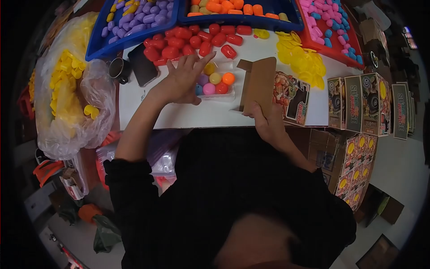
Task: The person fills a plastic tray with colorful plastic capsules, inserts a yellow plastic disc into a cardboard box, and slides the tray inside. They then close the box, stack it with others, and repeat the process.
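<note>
My left hand is spread out, its fingers reaching past the left side of a clear plastic tray with the thumb at the tray's near left edge. Several round capsules sit in the tray, among them an orange capsule, a pink capsule and a red capsule. Just right of it, my right hand grips the near edge of a printed cardboard box. The box's plain brown flap stands folded out toward the tray.
Red capsules are heaped behind the tray, below blue bins and a red bin. Yellow discs lie at right, near more printed boxes. A black mug, dark phone-like slab and plastic bag are left.
</note>
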Demonstrator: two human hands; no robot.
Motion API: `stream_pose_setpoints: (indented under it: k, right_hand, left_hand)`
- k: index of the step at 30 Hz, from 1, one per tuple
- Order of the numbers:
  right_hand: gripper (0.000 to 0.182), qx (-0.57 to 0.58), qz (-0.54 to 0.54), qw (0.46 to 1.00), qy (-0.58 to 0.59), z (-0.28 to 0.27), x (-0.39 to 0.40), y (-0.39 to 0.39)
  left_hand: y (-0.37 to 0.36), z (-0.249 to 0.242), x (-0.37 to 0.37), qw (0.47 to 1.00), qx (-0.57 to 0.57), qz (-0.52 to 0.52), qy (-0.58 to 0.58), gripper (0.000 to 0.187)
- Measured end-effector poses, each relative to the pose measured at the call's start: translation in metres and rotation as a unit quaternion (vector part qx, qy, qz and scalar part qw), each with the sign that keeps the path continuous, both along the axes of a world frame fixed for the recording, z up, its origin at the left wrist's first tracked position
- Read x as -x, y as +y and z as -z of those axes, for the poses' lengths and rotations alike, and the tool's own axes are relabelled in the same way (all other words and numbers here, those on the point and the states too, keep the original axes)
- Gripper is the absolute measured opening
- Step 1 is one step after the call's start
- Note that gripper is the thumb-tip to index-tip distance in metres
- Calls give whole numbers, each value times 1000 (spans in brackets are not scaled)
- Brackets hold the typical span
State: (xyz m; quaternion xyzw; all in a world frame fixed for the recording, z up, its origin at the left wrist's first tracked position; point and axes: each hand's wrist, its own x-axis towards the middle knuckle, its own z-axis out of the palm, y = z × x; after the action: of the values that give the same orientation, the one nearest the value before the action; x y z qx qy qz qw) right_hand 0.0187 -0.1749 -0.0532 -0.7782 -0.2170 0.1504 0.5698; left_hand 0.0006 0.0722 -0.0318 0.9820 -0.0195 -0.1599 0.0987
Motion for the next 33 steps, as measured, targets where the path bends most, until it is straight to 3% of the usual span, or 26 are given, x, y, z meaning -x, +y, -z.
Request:
stream_pose_setpoints:
  k: [10, 12, 16, 18, 19, 21, 22, 25, 26, 28, 29, 31, 33]
  right_hand:
    - [13, -9, -54, 998, 28, -18, 12, 16]
    - [12, 20, -124, 991, -37, -12, 9, 27]
    - [12, -3, -158, 987, -31, -6, 14, 54]
    - [14, -4, -170, 985, -26, -2, 15, 63]
    - [14, -8, -178, 984, -23, 0, 14, 64]
    - [15, -4, -184, 982, -27, 5, 12, 63]
    - [15, -6, -187, 982, -23, 3, 12, 63]
    - [13, 16, -185, 982, 20, -2, 12, 61]
    - [13, 13, -183, 983, 16, -1, 12, 62]
    - [13, 7, -181, 983, 12, 0, 11, 63]
    - [13, 3, -185, 983, 8, 0, 11, 62]
    - [12, 1, -184, 983, 4, 2, 11, 61]
    - [18, -20, -187, 982, -10, 7, 10, 62]
  left_hand:
    - [4, -2, 22, 990, 101, 89, -43, 124]
    - [5, 8, 24, 982, 112, 109, -103, 126]
    - [23, 14, 28, 964, 178, 118, -158, 124]
    - [29, 14, 34, 905, 363, 36, -218, 109]
    - [34, 14, 40, 908, 358, 29, -217, 109]
    - [47, 15, 52, 917, 306, -86, -240, 80]
    - [52, 16, 57, 918, 304, -90, -237, 80]
    - [56, 20, 68, 942, 309, -126, -25, 31]
    - [57, 21, 68, 942, 309, -129, -26, 31]
    - [60, 25, 65, 820, 501, -247, 122, 16]
    - [64, 30, 63, 820, 501, -247, 123, 16]
    - [70, 44, 59, 741, 589, -263, 184, 14]
    - [61, 50, 54, 735, 613, -227, 180, 14]
